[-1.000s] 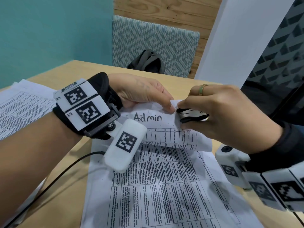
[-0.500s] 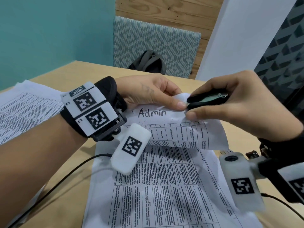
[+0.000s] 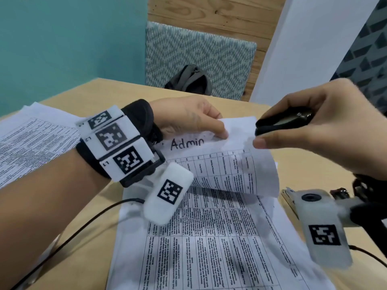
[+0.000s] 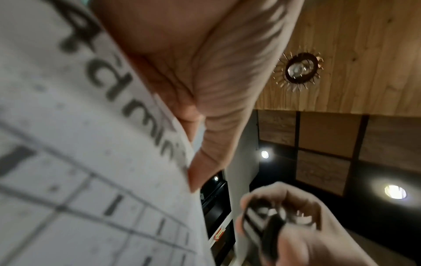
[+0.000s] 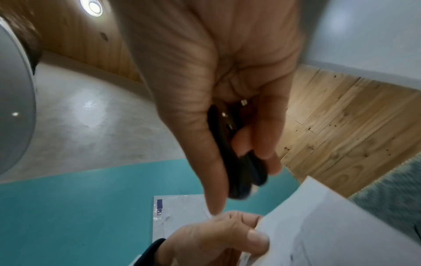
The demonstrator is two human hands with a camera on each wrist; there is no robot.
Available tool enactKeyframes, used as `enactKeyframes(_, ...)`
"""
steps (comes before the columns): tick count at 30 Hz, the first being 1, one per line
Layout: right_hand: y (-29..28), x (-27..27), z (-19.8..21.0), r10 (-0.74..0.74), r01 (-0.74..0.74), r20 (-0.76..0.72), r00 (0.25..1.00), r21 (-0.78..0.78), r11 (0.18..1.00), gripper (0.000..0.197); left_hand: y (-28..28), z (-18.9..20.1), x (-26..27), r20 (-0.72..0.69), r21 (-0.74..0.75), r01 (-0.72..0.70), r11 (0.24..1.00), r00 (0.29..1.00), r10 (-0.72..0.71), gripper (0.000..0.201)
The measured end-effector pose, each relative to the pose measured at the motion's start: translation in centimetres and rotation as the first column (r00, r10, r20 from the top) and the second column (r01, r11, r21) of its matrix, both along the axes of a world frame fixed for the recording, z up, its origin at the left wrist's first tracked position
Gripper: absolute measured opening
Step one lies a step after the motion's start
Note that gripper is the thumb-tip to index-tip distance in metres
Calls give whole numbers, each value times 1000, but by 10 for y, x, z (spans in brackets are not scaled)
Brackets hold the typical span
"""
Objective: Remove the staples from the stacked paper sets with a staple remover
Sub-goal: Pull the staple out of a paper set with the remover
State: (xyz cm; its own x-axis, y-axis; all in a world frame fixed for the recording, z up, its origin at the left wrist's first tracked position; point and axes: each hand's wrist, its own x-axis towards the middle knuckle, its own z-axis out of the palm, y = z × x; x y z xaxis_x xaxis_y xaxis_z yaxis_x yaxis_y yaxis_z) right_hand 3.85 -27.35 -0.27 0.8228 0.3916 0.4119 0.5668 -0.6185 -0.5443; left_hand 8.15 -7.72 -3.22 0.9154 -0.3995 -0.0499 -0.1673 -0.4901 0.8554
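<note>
Both wrist views are smeared with blur, and no staple can be made out anywhere in them or in the head view. The right hand [image 3: 326,130] covers most of the black staple remover [image 3: 282,122], so only its dark handles and a strip of metal show; the handles look squeezed nearly together, though the blur makes that uncertain. The fingers and thumb are curled round the tool, clamped on it from above and below.

The left hand [image 3: 188,120] pinches the curled-up top sheet [image 3: 236,164] at its upper edge, thumb pressed on the paper just right of the handwritten word "Admin" [image 3: 187,143]. The sheet's far corner is partly hidden behind that hand.

The remover sits in the air just beside the lifted edge, a narrow gap between tool and paper, thumb tips of the two hands close but apart. Below, the rest of the paper set [image 3: 209,248] lies flat on the wooden table [image 3: 100,233], its lower edge cut off by the frame. Another stack of printed sheets [image 3: 31,141] lies at the left, also cropped.
</note>
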Motion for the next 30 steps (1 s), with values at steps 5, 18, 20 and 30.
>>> enactKeyframes(5, 12, -9, -7, 16, -57, -130, 991, -326, 944, 30, 8, 9, 3, -132, -88, -9, 996, 991, -2, 8)
enactKeyframes(18, -32, 21, 12, 106, -228, -407, 907, -264, 937, 65, 15, 13, 1, -27, -113, 31, 993, 999, -34, 8)
enactKeyframes(20, -37, 30, 8, 174, -250, -425, 888, -130, 959, 72, 16, 13, 0, 2, -133, 35, 990, 999, -35, 15)
enactKeyframes(30, -26, 36, -7, 433, -397, -555, 710, 193, 897, 64, 16, 23, -7, 78, -229, 188, 955, 981, -175, 29)
